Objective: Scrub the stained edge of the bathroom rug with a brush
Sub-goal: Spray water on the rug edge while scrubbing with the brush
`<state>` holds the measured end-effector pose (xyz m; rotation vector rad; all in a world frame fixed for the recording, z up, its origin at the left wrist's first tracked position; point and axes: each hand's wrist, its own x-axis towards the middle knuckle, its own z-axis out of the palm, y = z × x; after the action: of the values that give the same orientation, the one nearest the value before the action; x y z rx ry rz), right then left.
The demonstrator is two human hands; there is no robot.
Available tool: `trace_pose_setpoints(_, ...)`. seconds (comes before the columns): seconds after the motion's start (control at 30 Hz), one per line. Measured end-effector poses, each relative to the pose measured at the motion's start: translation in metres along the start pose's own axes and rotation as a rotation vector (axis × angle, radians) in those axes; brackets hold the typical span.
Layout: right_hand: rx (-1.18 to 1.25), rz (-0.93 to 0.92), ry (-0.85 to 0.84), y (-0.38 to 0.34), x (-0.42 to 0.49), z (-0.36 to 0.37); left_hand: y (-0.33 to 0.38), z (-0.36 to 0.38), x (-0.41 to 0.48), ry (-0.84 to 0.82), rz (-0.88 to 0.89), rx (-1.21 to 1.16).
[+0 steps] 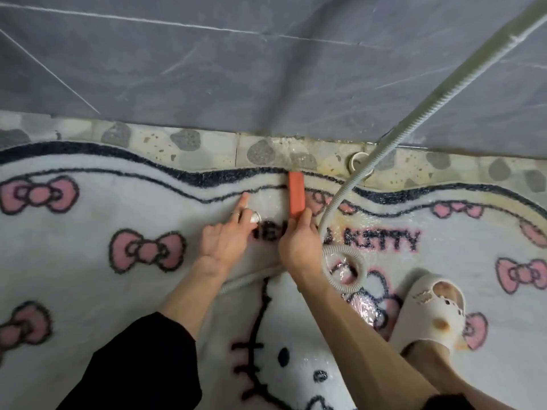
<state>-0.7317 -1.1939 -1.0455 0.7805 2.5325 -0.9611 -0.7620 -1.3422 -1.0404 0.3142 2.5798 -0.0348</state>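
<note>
**Brush at the rug's far edge**

I see the right hand [299, 244] with its grip closed round the near end of the orange brush [296, 194]. The brush lies lengthwise on the white rug [88, 208], and its far tip reaches the dark wavy border beside the pebble-patterned floor [207, 149]. The pile around it looks wet and yellowed.

Just to the left, the left hand [228, 241] holds a metal spray nozzle [255, 218] in a curled grip, with the forefinger stretched out on the rug. A ribbed hose [414, 113] loops across the rug by the right wrist. A cream slipper [429, 315] stands on the rug at lower right.
</note>
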Motion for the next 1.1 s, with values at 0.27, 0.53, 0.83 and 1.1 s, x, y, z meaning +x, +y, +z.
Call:
trace_pose_setpoints(0.27, -0.206, -0.082, -0.115, 0.005, -0.014, -0.012, 0.029, -0.004, 0.001, -0.020, -0.008, 0.010)
trace_pose_setpoints(0.53, -0.158, -0.119, -0.152, 0.037, -0.044, -0.007, -0.007, 0.002, 0.000, 0.079, 0.049, 0.001)
trace_pose_setpoints(0.83, -0.121, -0.064, -0.124, -0.030, 0.016, 0.005, 0.017, -0.004, 0.005, -0.003, -0.012, 0.073)
trace_pose_setpoints(1.1, -0.106, 0.099, -0.094, 0.065, -0.095, -0.019, 0.034, -0.023, 0.010, 0.000, 0.087, 0.079)
